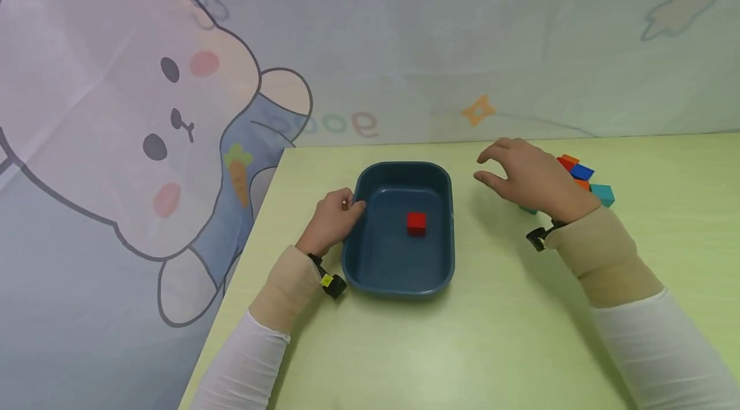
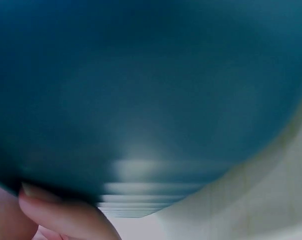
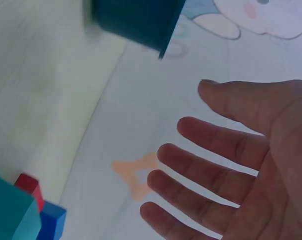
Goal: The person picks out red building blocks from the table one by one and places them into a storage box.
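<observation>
A dark blue rectangular tray (image 1: pixel 381 265) stands on the table, with one red cube (image 1: pixel 416 223) lying inside it. At the tray's left side my left hand (image 1: pixel 332 220) grips the rim; the left wrist view shows a thumb (image 2: pixel 66 215) against the tray wall. My right hand (image 1: pixel 534 178) is raised between the tray and a group of blocks, its fingers spread and nothing in them. Those blocks include a blue block (image 1: pixel 582 172), a teal block (image 1: pixel 602 195) and a red block (image 1: pixel 566 164), partly hidden behind the hand and wrist.
The pale yellow-green table (image 1: pixel 405 358) ends at the back against a printed cloth (image 1: pixel 370 44) with a cartoon animal. Its left edge runs down beside my left forearm. An orange block (image 1: pixel 570 158) lies at the far end of the block group.
</observation>
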Tool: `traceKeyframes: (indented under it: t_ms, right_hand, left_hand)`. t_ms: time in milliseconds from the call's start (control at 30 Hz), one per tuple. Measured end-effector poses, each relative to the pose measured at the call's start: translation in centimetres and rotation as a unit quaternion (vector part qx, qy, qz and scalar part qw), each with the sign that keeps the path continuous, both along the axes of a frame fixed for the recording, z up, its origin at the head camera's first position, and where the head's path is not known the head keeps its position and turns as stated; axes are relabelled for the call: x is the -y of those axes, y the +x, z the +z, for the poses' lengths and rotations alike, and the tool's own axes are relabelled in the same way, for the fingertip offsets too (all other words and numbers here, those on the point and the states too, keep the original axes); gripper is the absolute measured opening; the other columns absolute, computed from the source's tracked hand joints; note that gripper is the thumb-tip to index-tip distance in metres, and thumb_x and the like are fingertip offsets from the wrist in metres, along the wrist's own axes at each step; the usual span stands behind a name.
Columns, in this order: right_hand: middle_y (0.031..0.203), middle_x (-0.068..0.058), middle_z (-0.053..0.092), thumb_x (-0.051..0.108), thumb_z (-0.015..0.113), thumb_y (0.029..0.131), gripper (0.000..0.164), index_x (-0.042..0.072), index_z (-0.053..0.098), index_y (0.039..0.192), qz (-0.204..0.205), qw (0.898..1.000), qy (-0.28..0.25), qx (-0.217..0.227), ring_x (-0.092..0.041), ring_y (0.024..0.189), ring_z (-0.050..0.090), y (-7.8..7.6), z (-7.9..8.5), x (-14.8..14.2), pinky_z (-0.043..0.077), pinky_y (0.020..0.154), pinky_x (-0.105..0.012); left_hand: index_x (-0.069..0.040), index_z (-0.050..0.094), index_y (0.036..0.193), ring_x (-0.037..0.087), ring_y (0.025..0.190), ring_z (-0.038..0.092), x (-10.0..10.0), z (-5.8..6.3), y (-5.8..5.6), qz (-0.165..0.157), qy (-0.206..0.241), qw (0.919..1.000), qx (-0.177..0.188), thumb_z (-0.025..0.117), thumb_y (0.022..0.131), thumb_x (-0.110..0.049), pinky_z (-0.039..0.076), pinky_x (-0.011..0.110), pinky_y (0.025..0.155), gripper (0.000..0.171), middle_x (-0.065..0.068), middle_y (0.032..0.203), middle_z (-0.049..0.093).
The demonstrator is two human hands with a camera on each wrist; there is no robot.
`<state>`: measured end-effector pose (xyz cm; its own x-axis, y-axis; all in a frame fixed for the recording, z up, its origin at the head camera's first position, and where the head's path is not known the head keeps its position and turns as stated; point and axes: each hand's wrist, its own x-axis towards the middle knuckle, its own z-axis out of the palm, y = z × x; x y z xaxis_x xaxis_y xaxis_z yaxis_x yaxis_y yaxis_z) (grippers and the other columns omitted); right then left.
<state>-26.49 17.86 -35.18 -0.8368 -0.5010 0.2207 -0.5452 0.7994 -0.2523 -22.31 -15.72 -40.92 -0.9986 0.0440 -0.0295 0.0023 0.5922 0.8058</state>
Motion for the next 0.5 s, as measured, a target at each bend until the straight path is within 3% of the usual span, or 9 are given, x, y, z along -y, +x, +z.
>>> traceKeyframes:
  t_ms: [267,500]
  right_hand:
    - [0.113,-0.023,0.067,0.023,0.066,0.091,0.035,-0.002,0.066,0.116,-0.031,0.998,0.033,0.044,-0.03,0.087,0.065,-1.5,-1.4,-2.3,0.053,0.075,-0.046]
    - [0.114,-0.027,0.067,0.022,0.064,0.09,0.039,-0.004,0.063,0.119,-0.047,0.991,0.07,0.1,-0.033,0.096,0.063,-2.2,-2.2,-3.1,0.053,0.078,-0.048]
  left_hand:
    - [-0.014,0.041,0.07,0.012,0.037,0.038,-0.1,0.1,0.1,0.0,0.002,1.0,0.002,0.056,0.099,-0.023,0.037,0.025,0.04,0.035,-0.006,0.048,0.031]
    - [-0.014,0.04,0.07,0.011,0.038,0.037,-0.1,0.1,0.1,-0.001,0.008,1.0,0.005,0.055,0.1,-0.023,0.036,0.025,0.04,0.035,-0.006,0.049,0.031]
